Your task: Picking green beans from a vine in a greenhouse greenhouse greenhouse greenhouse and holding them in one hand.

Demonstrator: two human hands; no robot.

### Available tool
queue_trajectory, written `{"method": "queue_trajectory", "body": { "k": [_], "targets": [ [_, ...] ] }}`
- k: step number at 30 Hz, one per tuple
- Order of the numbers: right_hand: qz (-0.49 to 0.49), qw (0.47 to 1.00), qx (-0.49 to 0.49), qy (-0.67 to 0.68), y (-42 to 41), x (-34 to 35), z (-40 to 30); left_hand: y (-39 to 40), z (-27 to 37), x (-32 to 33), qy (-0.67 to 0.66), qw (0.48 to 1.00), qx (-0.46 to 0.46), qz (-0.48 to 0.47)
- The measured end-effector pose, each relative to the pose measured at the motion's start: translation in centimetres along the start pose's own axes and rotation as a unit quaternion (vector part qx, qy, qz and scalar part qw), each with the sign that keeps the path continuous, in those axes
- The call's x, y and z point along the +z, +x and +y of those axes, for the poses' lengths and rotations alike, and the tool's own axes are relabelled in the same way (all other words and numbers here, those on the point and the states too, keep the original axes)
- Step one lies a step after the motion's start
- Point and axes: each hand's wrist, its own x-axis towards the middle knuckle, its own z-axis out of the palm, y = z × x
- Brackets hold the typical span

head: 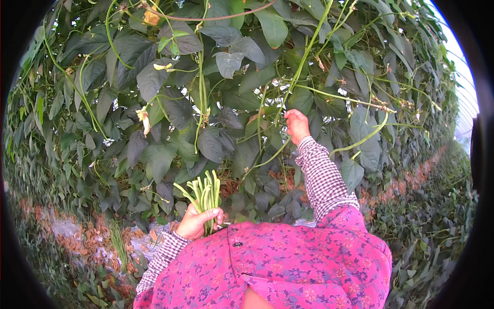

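Note:
At the lower middle, my left hand (200, 221) is closed around a bundle of long green bean pods (206, 193), their ends pointing up. My right hand (297, 125) is raised among the climbing bean vines, its fingers curled beside hanging green pods. A long pod (305, 65) comes down from the top towards the fingers, and another slender pod (272, 157) curves down to the left below the wrist. Whether the fingers grip either one cannot be told. A curved pod (362, 143) hangs to the right of my sleeve. More thin pods (202, 83) dangle left of the right hand.
A dense wall of bean leaves (154, 158) rises in front of me. On the ground at the lower left, a bunch of long pods (118, 244) lies by dry brown leaves (87, 241) and pale sheeting (65, 227). Low plants (428, 239) grow at the right.

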Motion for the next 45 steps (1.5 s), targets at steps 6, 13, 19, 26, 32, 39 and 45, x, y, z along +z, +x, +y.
{"method": "queue_trajectory", "body": {
  "k": [6,13,19,26,32,39,45],
  "targets": [
    [-0.016,0.994,0.065,-0.088,1.6,1.7,1.1,-1.4,-0.3,-0.3,-0.017,0.999,0.007,0.027],
    [-0.040,0.984,-0.044,0.169,3.0,6.2,-1.6,-2.1,-0.3,-1.1,-0.027,0.999,0.016,0.038],
    [0.039,0.972,-0.107,0.205,-0.1,6.2,-3.5,-2.1,-0.2,-1.0,-0.043,0.998,0.013,0.046],
    [0.082,0.969,-0.117,0.202,-5.1,2.8,-2.1,-0.7,0.2,-0.3,-0.017,0.999,0.014,0.029],
    [0.006,0.986,-0.125,0.111,-6.2,0.7,-1.8,0.5,0.6,1.2,0.002,0.998,0.058,0.014],
    [0.034,0.992,-0.030,0.121,-7.2,0.8,-1.1,0.9,0.8,2.1,0.068,0.991,0.107,0.050],
    [-0.449,0.881,0.147,0.020,-15.2,5.5,-2.8,0.1,0.9,2.1,0.065,0.985,0.123,0.104]
  ]
}}
